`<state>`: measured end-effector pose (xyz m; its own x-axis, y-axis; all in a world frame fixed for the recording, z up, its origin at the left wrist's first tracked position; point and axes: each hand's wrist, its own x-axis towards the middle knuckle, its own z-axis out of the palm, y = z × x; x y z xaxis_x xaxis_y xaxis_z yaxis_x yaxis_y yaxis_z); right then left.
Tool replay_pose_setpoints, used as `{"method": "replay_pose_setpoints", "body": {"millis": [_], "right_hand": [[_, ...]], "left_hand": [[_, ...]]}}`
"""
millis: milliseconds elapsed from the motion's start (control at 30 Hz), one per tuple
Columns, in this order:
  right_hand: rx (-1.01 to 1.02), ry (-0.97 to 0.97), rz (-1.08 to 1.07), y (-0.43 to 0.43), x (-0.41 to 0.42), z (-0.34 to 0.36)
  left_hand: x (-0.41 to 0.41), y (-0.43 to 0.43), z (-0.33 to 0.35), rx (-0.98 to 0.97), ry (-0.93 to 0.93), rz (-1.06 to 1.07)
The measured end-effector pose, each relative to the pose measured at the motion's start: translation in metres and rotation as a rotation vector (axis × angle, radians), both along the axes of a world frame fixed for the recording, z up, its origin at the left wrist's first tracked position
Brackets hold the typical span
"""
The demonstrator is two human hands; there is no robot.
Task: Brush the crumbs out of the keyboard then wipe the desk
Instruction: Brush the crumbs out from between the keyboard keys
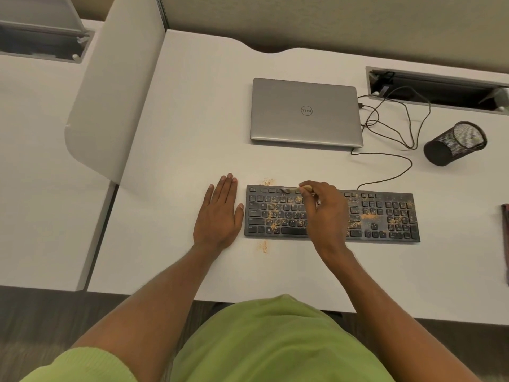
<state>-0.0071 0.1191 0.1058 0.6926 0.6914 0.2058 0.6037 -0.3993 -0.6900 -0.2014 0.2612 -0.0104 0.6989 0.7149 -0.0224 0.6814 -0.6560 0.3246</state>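
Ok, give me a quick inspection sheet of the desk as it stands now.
Surface: white desk, crumbs before and behind keyboard.
Job's things: keyboard crumb-strewn; brush at its top row.
Clutter: closed laptop, mesh cup, dark item at right edge.
Grips: left hand flat on desk; right hand holds brush.
Cables: cord from keyboard toward laptop; more loop to slot.
Surroundings: divider left.
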Motion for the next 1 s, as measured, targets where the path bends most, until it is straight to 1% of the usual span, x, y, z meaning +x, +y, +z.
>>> {"method": "replay_pose_setpoints", "body": {"millis": [100,200,267,333,500,567,667,767,867,1000], "right_hand": [[-0.033,0.041,-0.002,-0.004,-0.001,0.004],[0.027,0.088,-0.031,-0.006,0.003,0.008],[0.063,0.075,-0.061,-0.005,0.007,0.008],[0.048,0.056,-0.078,-0.003,0.01,0.006],[-0.008,0.026,0.014,-0.007,0.002,0.004],[-0.01,0.049,0.036,-0.011,-0.001,0.007],[0.017,0.054,0.006,-0.014,0.001,0.014],[0.018,0.002,-0.001,-0.012,0.007,0.013],[-0.068,-0.063,0.048,-0.005,0.009,0.007],[-0.1,-0.069,0.163,0.008,0.001,0.004]], "left_hand": [[0.0,0.0,-0.001,0.002,-0.001,0.003],[0.001,0.0,-0.001,-0.002,-0.003,0.002],[0.001,0.0,0.0,-0.002,-0.007,0.0],[0.001,0.0,0.001,-0.004,-0.009,-0.002],[0.001,0.0,0.002,0.001,-0.009,0.0],[0.001,0.0,0.002,0.001,-0.009,-0.001],[0.0,0.0,0.002,0.002,-0.011,-0.004],[0.0,0.0,0.001,0.002,-0.017,-0.002],[0.0,0.0,0.001,0.001,-0.013,-0.001],[0.0,-0.001,0.0,0.003,-0.007,0.001]]}}
